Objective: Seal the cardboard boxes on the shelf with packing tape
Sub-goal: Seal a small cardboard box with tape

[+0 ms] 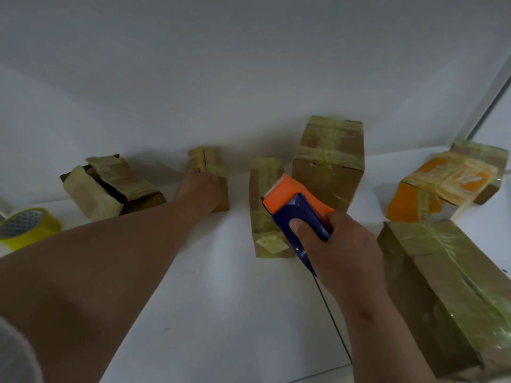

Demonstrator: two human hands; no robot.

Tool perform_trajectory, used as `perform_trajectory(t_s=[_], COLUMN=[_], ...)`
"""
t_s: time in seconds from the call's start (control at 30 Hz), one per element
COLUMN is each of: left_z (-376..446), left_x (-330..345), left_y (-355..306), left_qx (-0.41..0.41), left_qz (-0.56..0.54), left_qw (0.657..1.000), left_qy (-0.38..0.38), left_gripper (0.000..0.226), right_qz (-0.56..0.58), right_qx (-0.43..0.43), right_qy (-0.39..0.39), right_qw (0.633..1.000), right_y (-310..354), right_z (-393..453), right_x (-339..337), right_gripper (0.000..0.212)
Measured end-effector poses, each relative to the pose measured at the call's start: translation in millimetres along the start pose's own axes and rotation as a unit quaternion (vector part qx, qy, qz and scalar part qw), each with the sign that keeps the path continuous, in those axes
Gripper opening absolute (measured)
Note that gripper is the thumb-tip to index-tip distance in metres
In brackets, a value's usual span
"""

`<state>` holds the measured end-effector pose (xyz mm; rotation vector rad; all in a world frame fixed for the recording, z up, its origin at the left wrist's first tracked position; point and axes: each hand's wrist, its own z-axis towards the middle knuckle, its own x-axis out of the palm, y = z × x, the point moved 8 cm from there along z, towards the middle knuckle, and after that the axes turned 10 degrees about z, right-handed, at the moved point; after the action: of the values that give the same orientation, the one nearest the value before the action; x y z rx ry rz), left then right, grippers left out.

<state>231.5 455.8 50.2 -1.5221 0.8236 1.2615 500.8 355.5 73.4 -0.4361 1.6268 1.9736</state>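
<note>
My left hand (pixel 199 188) reaches to the back of the white shelf (pixel 215 286) and grips a small cardboard box (pixel 209 161) whose top flaps show a slit. My right hand (pixel 336 244) holds a blue and orange tape dispenser (pixel 296 210) over a narrow taped box (pixel 265 205) lying in the middle. An open box (pixel 110 186) with raised flaps lies at the left. A tall taped box (pixel 330 161) stands behind the dispenser.
A yellow tape roll (pixel 29 226) lies at the far left edge. An orange-printed taped box (pixel 445 183) sits at the right, with a long taped box (pixel 448 288) in front of it. A white wall closes the back.
</note>
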Motion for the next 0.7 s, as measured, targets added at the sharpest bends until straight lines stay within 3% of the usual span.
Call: perform_trajectory(t_s=[0.07,0.27,0.37,0.47,0.57,0.7], left_z=[0.6,-51.4,-103.2,-128.0,-116.2,-67.0], left_x=[1.7,18.1,16.2,20.8,3.1,0.4], left_y=[7.0,22.0,29.8,39.2,36.4,17.8], left_qx=[0.018,0.118,0.17,0.161,0.143,0.118], left_qz=[0.027,0.044,0.016,0.029,0.016,0.12], left_qw=[0.999,0.991,0.982,0.985,0.985,0.983], left_qy=[-0.034,-0.038,-0.078,-0.049,-0.094,-0.073], left_gripper=[0.035,0.049,0.036,0.042,0.051,0.059], right_qz=[0.0,0.005,-0.001,-0.011,-0.004,0.011], right_qx=[-0.003,0.0,0.002,0.003,0.007,0.012], right_qy=[0.001,0.001,0.0,-0.002,0.007,0.023], right_qw=[1.0,1.0,1.0,1.0,1.0,1.0], right_y=[-0.6,-1.3,0.6,4.4,6.3,9.0], right_z=[0.0,-0.9,-5.6,-13.6,-23.2,-28.8], right_x=[-0.8,-4.6,-4.2,-1.7,4.0,11.8], right_gripper=[0.033,0.035,0.036,0.038,0.039,0.036])
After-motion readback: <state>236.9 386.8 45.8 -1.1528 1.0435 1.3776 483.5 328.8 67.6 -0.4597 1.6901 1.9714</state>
